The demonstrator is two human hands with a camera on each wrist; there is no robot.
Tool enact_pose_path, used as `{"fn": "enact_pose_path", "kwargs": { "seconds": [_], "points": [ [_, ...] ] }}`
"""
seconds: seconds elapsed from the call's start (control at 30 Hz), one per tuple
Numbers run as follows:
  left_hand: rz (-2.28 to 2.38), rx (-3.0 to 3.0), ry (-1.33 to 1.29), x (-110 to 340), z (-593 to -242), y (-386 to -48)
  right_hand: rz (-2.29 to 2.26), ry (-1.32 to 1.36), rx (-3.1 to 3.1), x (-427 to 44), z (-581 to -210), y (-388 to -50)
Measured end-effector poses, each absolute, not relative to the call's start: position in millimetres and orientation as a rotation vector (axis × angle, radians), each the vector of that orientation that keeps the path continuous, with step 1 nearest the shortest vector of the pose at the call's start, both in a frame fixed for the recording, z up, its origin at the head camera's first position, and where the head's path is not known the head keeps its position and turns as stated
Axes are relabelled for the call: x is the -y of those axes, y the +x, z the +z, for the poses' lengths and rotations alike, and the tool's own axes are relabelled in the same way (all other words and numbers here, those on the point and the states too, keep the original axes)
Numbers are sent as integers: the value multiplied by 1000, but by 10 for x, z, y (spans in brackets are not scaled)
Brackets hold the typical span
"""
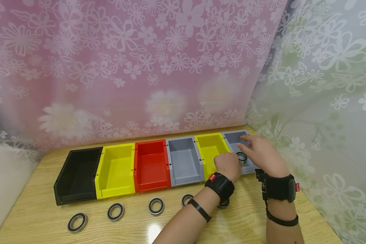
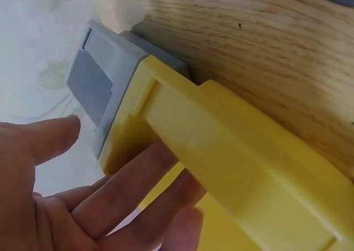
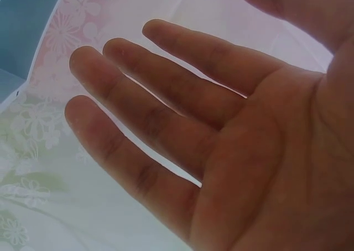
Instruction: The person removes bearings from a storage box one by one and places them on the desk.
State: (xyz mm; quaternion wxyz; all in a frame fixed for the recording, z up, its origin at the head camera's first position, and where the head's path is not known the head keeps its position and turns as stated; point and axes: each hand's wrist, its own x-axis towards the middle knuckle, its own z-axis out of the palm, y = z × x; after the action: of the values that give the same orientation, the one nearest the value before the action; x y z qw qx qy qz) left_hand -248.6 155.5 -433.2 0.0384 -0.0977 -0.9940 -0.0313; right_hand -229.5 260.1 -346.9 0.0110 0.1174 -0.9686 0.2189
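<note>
My left hand [image 1: 229,166] is over the right-hand yellow bin [image 1: 211,144]. In the left wrist view its fingers [image 2: 124,198] are loosely bent at that bin's front, with the thumb apart and nothing between them. Above the grey bin [image 1: 231,137] at the right end is my right hand [image 1: 263,154]. The right wrist view shows its fingers [image 3: 160,118] extended and spread, the palm bare. A ball bearing [image 1: 241,156], a dark-sealed ring with a metal rim, appears in that grey bin between both hands. Whether a fingertip touches it is hidden.
Left along the row are a grey bin [image 1: 184,157], a red bin [image 1: 151,164], another yellow bin [image 1: 117,169] and a black bin [image 1: 79,173]. Several bearings lie on the wooden table [image 1: 131,234] before them, one [image 1: 224,204] partly behind my left wrist. Floral curtains hang behind and right.
</note>
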Motion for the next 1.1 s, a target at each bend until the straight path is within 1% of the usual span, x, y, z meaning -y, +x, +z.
{"fn": "enact_pose_path", "kwargs": {
  "seconds": [0.27,0.77,1.1],
  "points": [
    [-116,3109,-227,-1593,-4351,-2557,684,375,3016,-2563,-3470,-2297],
    [-164,3149,-188,-1602,-4399,-2631,653,385,3019,-2560,-3503,-2359],
    [-191,3163,-150,-1617,-4418,-2629,711,364,2952,-2628,-3695,-2529]
  ]
}}
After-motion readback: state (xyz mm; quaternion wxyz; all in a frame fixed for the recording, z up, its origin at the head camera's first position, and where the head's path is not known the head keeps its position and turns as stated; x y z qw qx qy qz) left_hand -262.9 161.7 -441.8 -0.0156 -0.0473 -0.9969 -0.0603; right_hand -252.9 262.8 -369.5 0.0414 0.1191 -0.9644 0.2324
